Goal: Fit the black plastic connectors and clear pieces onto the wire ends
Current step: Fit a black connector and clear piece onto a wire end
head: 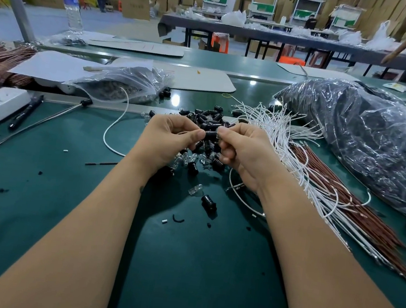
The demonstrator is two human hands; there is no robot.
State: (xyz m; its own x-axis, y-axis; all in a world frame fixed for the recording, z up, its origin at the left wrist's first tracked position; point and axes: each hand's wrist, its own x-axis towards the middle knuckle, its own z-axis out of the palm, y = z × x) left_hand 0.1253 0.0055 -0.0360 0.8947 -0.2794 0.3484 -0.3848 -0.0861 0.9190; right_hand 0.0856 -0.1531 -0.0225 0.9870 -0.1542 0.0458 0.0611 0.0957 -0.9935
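One black connector (210, 135) is pinched between the left hand (173, 137) and right hand (241, 149), both grips closed on it. Many loose connectors (208, 120) and a large wire bundle (298, 149) on the table (65, 201) are judged unfinished.

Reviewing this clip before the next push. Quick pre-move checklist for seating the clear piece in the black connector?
1. Left hand pinches the black connector: ok.
2. Right hand pinches the clear piece at the connector's end: ok.
3. Clear piece fully seated: cannot tell, fingers cover the joint.
4. Wire already in the connector: cannot tell.
5. Spare connectors piled behind the hands: ok.
6. White wires fanned out beside the right hand: ok.
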